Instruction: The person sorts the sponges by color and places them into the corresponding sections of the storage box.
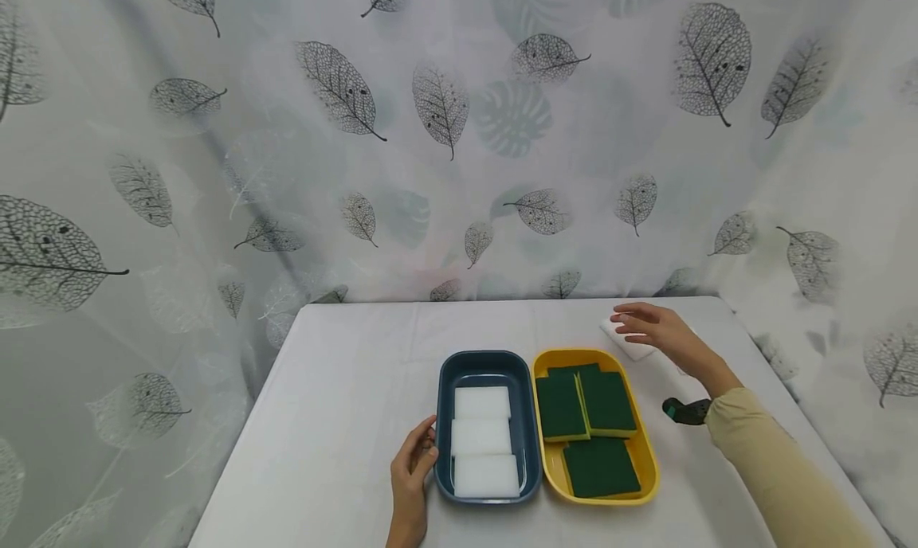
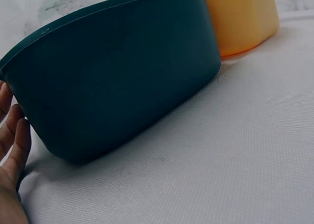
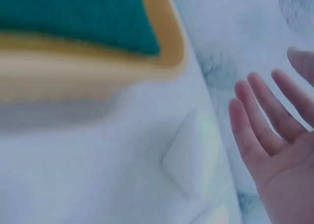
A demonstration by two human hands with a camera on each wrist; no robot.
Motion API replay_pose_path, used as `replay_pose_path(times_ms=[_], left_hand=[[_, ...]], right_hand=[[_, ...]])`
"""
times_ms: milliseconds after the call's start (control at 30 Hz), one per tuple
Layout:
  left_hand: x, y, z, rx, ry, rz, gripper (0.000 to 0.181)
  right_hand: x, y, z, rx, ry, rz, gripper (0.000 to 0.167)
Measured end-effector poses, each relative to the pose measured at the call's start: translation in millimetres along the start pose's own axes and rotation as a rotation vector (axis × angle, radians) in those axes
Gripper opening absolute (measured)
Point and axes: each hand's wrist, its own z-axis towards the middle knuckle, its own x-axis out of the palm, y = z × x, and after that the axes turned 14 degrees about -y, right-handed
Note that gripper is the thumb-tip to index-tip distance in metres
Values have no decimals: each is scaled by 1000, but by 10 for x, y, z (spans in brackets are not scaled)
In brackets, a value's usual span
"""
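Observation:
My left hand (image 1: 412, 472) touches the left wall of a dark blue tray (image 1: 484, 368), fingers laid along its outside in the left wrist view. Inside that tray, three white sponge blocks (image 1: 480, 437) lie in a column. Over the back right of the table, my right hand (image 1: 663, 337) hovers with fingers spread and nothing in it. A white sponge block (image 1: 620, 342) lies below it, partly hidden by the fingers; the right wrist view also shows the edge of a second white piece (image 3: 213, 216).
Right of the blue tray stands a yellow tray (image 1: 651, 472) with several green-and-yellow scouring sponges (image 1: 601, 467), some overlapping. A dark wrist device (image 1: 687, 411) sits at the right sleeve. Leaf-patterned curtains (image 1: 445, 213) surround the white-covered table (image 1: 344, 397).

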Motion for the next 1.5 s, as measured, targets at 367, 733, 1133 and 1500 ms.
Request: replay_pose_path(times_ms=[367,733,1133,1500], left_hand=[[5,0,9,-7,1,-4,42],[0,19,7,-2,-1,2,42],[3,-1,1,-2,3,1,41],[1,10,0,2,7,-8,42]], right_hand=[[-169,-348,-161,192,-335,-128,70],[-89,-665,-294,285,-670,-292,60],[-1,-787,-323,268,-771,-402,54],[31,-807,-418,281,-701,-545,55]])
